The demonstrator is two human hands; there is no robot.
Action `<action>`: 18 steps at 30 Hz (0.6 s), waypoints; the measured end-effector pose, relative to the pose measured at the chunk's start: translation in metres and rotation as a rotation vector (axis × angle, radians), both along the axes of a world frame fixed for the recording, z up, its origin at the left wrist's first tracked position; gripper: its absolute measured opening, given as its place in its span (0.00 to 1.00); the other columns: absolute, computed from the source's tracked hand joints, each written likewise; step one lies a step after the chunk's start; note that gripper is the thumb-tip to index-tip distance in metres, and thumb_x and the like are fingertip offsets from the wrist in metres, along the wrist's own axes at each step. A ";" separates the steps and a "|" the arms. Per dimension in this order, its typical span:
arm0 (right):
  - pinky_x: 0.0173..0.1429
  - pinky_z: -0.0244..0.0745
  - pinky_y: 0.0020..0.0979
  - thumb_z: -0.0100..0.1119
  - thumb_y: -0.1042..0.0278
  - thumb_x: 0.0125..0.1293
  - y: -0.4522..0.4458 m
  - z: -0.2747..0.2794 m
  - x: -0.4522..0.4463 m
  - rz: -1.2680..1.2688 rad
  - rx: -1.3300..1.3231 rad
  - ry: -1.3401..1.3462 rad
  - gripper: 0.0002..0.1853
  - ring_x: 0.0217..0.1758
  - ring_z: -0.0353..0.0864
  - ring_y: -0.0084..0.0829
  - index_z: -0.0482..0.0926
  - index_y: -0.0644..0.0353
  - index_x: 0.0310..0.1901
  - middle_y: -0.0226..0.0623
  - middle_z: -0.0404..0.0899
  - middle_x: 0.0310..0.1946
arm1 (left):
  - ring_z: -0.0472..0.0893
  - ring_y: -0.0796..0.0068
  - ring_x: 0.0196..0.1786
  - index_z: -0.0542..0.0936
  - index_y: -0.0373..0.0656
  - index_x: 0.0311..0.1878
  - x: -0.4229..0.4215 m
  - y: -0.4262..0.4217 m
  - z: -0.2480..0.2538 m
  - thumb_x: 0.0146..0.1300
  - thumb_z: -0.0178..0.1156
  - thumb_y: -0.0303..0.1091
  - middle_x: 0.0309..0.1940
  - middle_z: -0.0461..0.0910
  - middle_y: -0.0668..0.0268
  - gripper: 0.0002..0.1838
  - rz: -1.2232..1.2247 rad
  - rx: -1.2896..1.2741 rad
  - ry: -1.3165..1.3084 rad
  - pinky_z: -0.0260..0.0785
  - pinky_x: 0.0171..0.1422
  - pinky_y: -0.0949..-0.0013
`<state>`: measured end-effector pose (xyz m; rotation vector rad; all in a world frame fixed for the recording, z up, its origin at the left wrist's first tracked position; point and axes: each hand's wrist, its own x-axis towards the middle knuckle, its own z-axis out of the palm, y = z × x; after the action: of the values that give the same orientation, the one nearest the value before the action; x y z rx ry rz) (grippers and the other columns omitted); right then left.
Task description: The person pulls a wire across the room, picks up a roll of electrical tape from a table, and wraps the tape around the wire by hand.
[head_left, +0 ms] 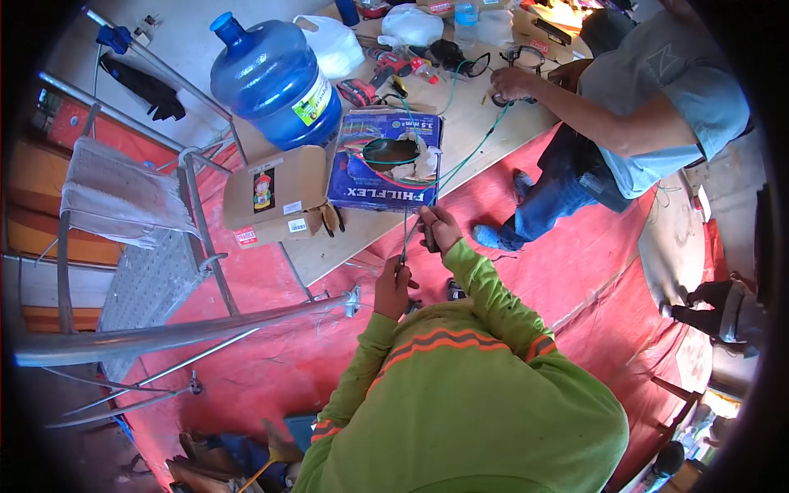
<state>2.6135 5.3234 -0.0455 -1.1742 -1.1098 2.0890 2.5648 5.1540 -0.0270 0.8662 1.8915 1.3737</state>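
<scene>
A pale worktop (337, 246) runs from eleven to one o'clock above red floor sheeting (567, 271), a metal frame (189, 334) at nine, a co-worker (657, 111) at two. Green wire (405, 232) drops from the PHILFLEX box (349, 185) at twelve, pinched by the left grip (393, 287); the right grip's (441, 228) hold I cannot tell.

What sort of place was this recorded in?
Probably a building site or makeshift workshop: what looks like metal scaffolding stands beside a table that holds a red drill and a blue box.
</scene>
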 end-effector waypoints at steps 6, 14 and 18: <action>0.35 0.73 0.34 0.63 0.58 0.59 -0.029 -0.001 0.031 0.195 0.833 -0.159 0.15 0.31 0.77 0.34 0.76 0.63 0.35 0.39 0.76 0.29 | 0.83 0.68 0.28 0.67 0.37 0.45 0.010 0.011 0.002 0.69 0.45 0.32 0.29 0.77 0.60 0.08 -0.024 -0.038 -0.084 0.71 0.27 0.69; 0.45 0.70 0.40 0.62 0.61 0.58 -0.034 0.024 0.058 0.354 1.082 -0.291 0.11 0.44 0.73 0.44 0.77 0.61 0.29 0.40 0.75 0.34 | 0.74 0.78 0.25 0.71 0.38 0.48 -0.003 0.018 0.000 0.68 0.47 0.31 0.29 0.75 0.67 0.10 -0.035 0.018 -0.430 0.66 0.25 0.77; 0.46 0.70 0.40 0.63 0.62 0.57 -0.034 0.022 0.089 0.427 0.951 -0.068 0.09 0.42 0.74 0.44 0.79 0.60 0.29 0.39 0.75 0.34 | 0.70 0.82 0.26 0.73 0.39 0.43 0.003 0.035 0.035 0.65 0.50 0.31 0.30 0.72 0.68 0.07 -0.092 0.040 -0.583 0.66 0.28 0.79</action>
<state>2.7026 5.2897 -0.0240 -0.5537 -2.1797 1.4112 2.5682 5.1893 0.0079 0.4868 1.3641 1.4184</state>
